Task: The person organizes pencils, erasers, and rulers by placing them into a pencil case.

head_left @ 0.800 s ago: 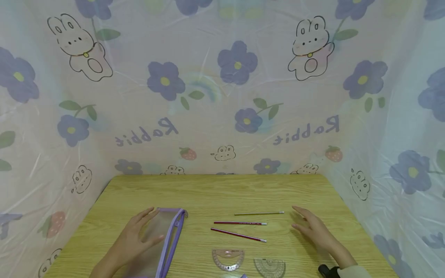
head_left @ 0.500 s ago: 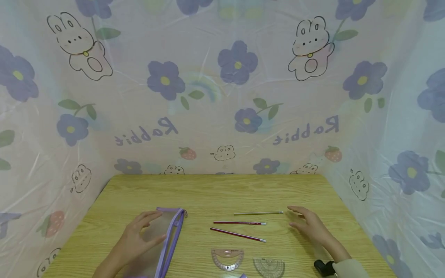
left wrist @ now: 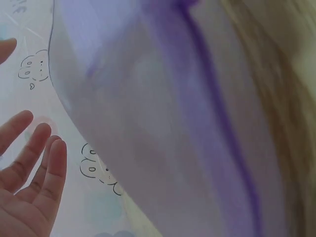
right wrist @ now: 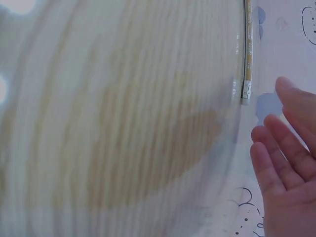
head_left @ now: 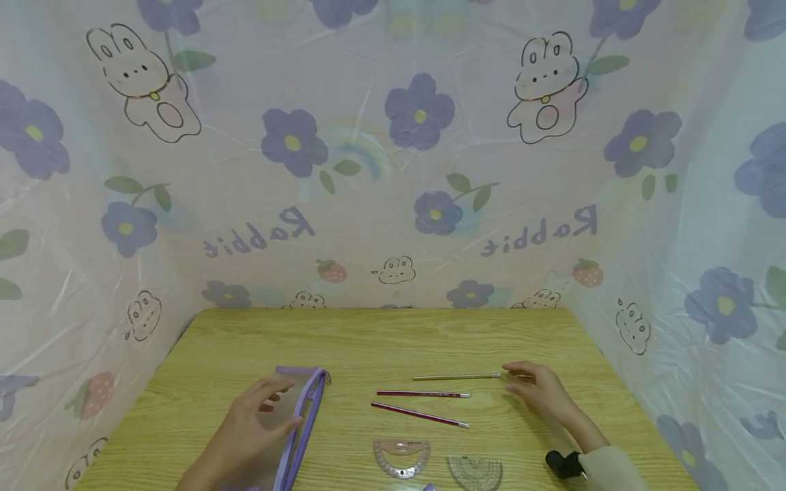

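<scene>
My left hand [head_left: 252, 419] hovers over a translucent pencil case [head_left: 305, 416] with purple trim, its fingers loosely bent and apart. In the left wrist view the case's purple zip edge [left wrist: 197, 118] fills the middle, and the fingers spread at the left. At the right, my right hand [head_left: 543, 395] reaches toward the eraser end of a yellow pencil [head_left: 456, 377], fingertips right by that end and nothing gripped. The right wrist view has the pencil's white tip [right wrist: 247, 90] above relaxed fingers. Two dark red pencils, one upper [head_left: 424, 393] and one lower [head_left: 420, 415], lie nearer me.
A pinkish protractor [head_left: 402, 472] and a clear protractor [head_left: 475, 470] lie toward the front of the wooden table [head_left: 381, 334]. Part of a small purple item [head_left: 430, 487] shows at the bottom edge. A rabbit-print curtain [head_left: 368, 191] encloses the back and sides.
My right hand has moved left, up to the yellow pencil's eraser end. The left hand has shifted slightly right over the pencil case, its fingers bending a little more.
</scene>
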`<state>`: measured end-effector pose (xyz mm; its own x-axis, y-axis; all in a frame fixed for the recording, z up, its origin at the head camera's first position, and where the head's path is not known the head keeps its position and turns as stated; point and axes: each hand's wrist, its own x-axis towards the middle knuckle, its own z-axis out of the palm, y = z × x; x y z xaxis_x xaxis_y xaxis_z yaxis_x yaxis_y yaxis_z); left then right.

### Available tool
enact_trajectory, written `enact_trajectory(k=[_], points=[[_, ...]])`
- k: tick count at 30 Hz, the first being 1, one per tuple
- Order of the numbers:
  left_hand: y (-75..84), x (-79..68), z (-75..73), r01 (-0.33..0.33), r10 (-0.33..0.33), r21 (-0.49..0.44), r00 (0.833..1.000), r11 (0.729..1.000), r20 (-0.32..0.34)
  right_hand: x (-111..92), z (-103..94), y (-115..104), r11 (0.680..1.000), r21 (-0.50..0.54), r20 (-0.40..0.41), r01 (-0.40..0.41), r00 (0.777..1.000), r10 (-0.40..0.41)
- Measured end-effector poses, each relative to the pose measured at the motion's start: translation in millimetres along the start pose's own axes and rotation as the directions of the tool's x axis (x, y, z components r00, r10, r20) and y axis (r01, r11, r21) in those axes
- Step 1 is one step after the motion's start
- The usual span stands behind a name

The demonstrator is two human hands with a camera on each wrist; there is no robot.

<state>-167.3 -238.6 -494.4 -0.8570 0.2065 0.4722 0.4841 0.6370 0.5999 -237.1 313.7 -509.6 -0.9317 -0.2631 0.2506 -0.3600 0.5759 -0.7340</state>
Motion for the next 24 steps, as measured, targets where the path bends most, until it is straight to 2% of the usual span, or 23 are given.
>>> enact_trajectory(k=[3, 9, 16, 24], points=[[1.3, -0.4, 2.0, -0.010, 0.010, 0.009, 1.000, 1.000, -0.016, 3, 2.1, 2, 0.999, 0.035, 0.004, -0.008, 1.000, 0.007], [4.6, -1.3, 5.8, 0.010, -0.010, 0.006, 0.999, 1.000, -0.050, 10, 5.5, 7, 0.997, 0.071, 0.017, -0.016, 1.000, 0.015], [8.5, -2.5, 9.8, 0.078, -0.078, -0.009, 0.995, 0.997, -0.058, 18, 10.0, 12, 0.993, 0.110, 0.043, -0.041, 0.998, 0.037], [10.1, -2.3, 12.0, 0.147, -0.148, -0.032, 0.987, 0.989, -0.055, 25, 16.5, 17, 0.994, 0.103, 0.055, -0.033, 0.998, 0.027]])
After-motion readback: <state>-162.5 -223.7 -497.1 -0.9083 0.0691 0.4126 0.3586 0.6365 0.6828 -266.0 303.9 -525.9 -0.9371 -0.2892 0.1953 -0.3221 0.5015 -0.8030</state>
